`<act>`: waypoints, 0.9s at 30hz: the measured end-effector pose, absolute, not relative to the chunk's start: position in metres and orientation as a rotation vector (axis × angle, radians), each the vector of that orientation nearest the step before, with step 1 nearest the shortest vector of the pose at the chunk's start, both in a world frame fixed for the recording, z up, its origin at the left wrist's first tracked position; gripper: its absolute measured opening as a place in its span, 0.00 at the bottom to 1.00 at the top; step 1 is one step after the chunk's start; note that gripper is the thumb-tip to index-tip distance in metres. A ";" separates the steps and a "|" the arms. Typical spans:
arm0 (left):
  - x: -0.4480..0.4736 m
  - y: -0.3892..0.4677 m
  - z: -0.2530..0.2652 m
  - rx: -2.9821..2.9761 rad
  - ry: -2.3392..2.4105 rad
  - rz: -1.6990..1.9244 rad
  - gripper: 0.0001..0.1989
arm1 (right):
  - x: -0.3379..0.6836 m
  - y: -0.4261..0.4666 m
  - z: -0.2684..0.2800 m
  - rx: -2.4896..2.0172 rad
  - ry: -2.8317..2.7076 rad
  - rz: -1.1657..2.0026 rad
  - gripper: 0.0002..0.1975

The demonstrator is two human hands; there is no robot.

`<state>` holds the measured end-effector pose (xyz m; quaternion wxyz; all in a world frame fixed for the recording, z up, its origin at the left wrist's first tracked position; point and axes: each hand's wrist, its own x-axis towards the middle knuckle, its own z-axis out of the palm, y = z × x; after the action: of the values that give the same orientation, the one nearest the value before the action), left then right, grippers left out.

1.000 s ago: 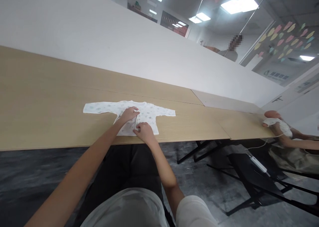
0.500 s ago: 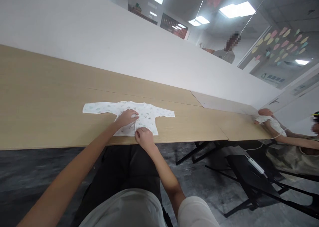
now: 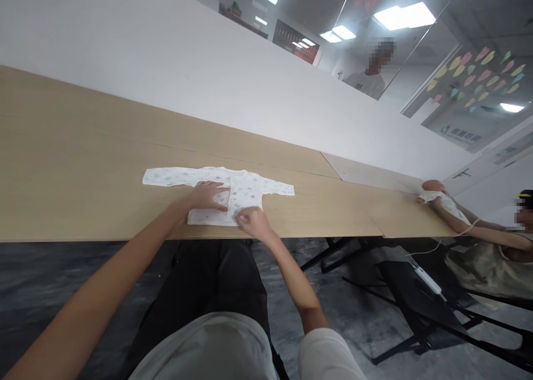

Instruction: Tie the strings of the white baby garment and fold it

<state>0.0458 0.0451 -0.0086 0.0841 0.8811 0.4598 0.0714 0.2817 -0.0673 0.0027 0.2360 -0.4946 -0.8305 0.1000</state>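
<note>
Item: small white printed baby shirt [image 3: 245, 186], laid flat on the long wooden table [image 3: 83, 163], close to the near edge, directly ahead of the seated person. Long axis: sleeve tip to sleeve tip, run roughly parallel to that edge; neckline is turned away from the person, hem toward them.

Left hand [image 3: 207, 196]: spread flat, palm down on the shirt's left half, apparently so the cloth is kept from sliding. Right hand [image 3: 255, 222]: fingers drawn together at the lower hem by the front opening; a pinch on the cloth is likely, though it cannot be told for certain (fingertips are hidden).

Also noted: a baby doll [image 3: 441, 198], well to the right of the shirt, handled by another person
</note>
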 end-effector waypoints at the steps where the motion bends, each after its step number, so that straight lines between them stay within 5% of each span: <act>1: 0.042 0.046 -0.007 2.623 1.394 0.212 0.48 | 0.289 -0.055 0.008 -1.386 -2.224 0.314 0.08; 9: 0.023 0.058 -0.015 2.513 1.732 0.292 0.34 | 0.337 0.051 0.033 -1.892 -2.025 0.208 0.16; 27: 0.010 0.095 0.002 2.338 1.999 0.280 0.32 | 0.325 0.086 0.018 -2.100 -2.084 0.193 0.21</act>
<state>0.0102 0.0949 0.0020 0.0265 0.7566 0.6471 0.0906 0.3251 0.0859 0.0178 0.0882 -0.7056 -0.7001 0.0650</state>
